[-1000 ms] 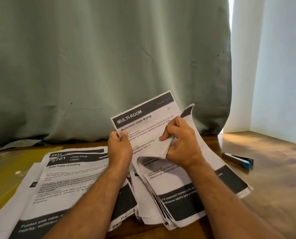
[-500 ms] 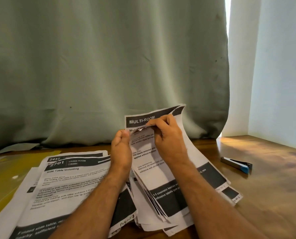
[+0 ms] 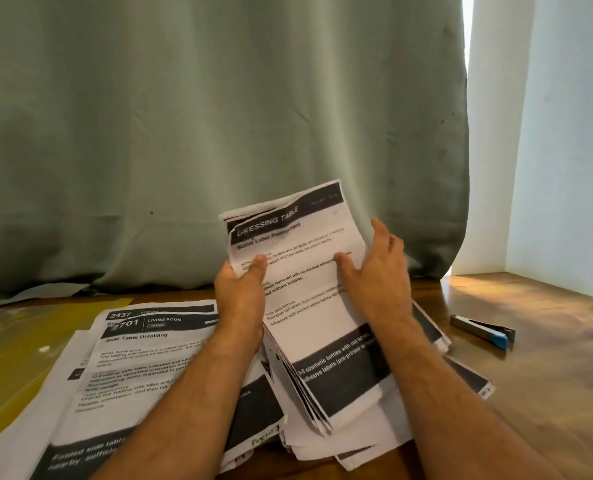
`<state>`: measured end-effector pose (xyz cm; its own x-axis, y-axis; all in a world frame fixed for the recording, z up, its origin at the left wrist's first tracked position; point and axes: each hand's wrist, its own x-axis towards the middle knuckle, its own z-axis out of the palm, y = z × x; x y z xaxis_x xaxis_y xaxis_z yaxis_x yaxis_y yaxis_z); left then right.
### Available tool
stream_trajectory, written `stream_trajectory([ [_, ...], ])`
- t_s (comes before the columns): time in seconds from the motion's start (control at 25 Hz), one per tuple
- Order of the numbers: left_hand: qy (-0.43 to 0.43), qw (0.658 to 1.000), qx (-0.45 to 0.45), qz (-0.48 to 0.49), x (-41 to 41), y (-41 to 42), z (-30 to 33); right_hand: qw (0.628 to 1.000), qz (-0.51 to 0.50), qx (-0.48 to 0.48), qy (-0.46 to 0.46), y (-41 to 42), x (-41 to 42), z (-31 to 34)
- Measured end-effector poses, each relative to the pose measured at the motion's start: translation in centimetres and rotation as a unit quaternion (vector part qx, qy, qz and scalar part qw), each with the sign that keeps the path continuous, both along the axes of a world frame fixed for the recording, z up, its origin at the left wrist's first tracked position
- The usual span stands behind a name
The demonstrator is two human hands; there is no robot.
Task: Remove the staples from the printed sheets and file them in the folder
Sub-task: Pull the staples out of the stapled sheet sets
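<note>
While the left hand (image 3: pixel 241 285) pinches the tilted sheaf (image 3: pixel 302 282) at its left edge, the right hand (image 3: pixel 374 271) lies spread open against its right edge, with the stapler-like tool (image 3: pixel 482 330) lying on the tabletop (image 3: pixel 547 375) further right, nearer that hand.

Daylight enters through a bright, blown-out gap right of the curtain (image 3: pixel 219 133). Warm glare patch on the desk (image 3: pixel 547 341) at its far right corner. Elsewhere soft, dim, even light; faint shadows. Mild wide-angle bending at edges. Printed text near the lower left edge blurs.
</note>
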<state>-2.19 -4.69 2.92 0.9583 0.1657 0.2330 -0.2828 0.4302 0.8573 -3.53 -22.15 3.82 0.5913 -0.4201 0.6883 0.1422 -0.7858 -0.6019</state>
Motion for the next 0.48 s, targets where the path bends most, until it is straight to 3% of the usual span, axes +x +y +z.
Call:
stream_trajectory([
  [0.12, 0.046, 0.997, -0.053, -0.001, 0.6, 1.4, 0.5, 0.993, 0.056, 0.029, 0.100, -2.1, 0.1, 0.2],
  [0.28, 0.128, 0.988, -0.065, -0.051, 1.1, 2.9, 0.6, 0.976, 0.150, 0.114, 0.105, -2.7, 0.7, 0.0],
  [0.48, 0.174, 0.968, 0.079, -0.161, 0.3, 3.8, 0.8, 0.942, 0.188, 0.271, 0.062, -1.9, 0.8, 0.0],
])
